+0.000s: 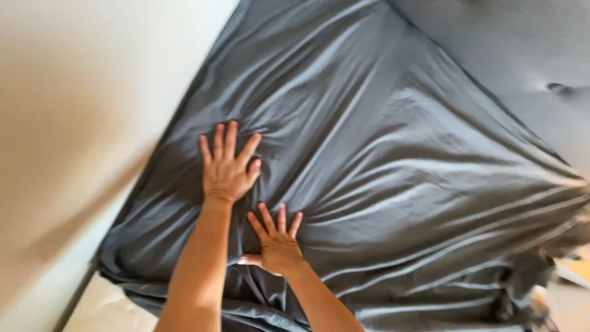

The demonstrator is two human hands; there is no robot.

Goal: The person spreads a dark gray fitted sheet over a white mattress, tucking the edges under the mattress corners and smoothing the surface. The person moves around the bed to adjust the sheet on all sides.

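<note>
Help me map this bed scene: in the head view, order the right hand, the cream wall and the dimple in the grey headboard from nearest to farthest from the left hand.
1. right hand, just below, flat on the grey sheet.
2. cream wall, to the left.
3. headboard dimple, far upper right.

A dark grey bedsheet (381,160), creased in long diagonal folds, lay spread over the mattress, its near edge bunched and hanging loose.
</note>
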